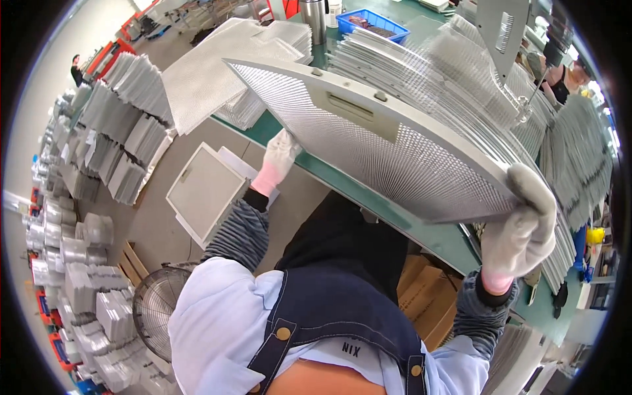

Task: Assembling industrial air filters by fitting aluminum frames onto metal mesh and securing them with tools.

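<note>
I hold one framed mesh filter panel (368,138) up over the green workbench (421,230), tilted, probably so its mesh face can be seen. My right hand (520,230), in a white glove, is clamped on the panel's near right corner. My left hand (280,158), also gloved, is under the left edge; I cannot tell if its fingers are closed there. One similar panel (204,191) lies flat on the floor. Panel stacks (118,131) on the left are too many to count. One fan (155,303) stands below.
</note>
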